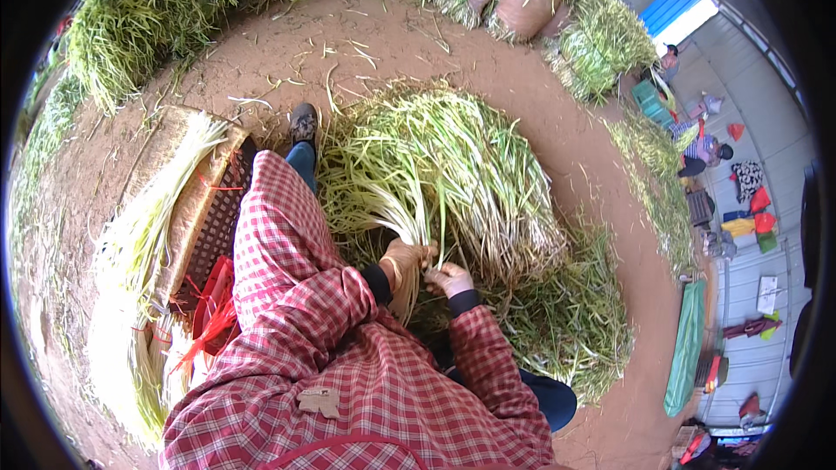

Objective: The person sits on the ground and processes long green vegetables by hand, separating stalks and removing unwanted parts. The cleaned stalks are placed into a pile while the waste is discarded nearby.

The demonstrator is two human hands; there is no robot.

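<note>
My left hand [401,261] grips a bunch of pale stalks [408,225], likely garlic greens, with white lower parts and yellow-green leaves. The bunch fans out away from me, and its other ends hang below my fist. Close beside it, my right hand [450,279] pinches a single green stalk [442,222] between thumb and fingers. Just beyond both hands lies a large heap of unsorted stalks [457,143], their root ends to the right. Loose leaf trimmings [562,320] cover the floor at right. Both hands appear to wear thin gloves.
At my left, pale bundles [176,189] lie on a board [192,222] over a dark plastic crate [219,228]. Red ties [219,326] hang near it. Taller heaps of greens [163,19] stand at the far side. Other people [705,147] sit by the right wall.
</note>
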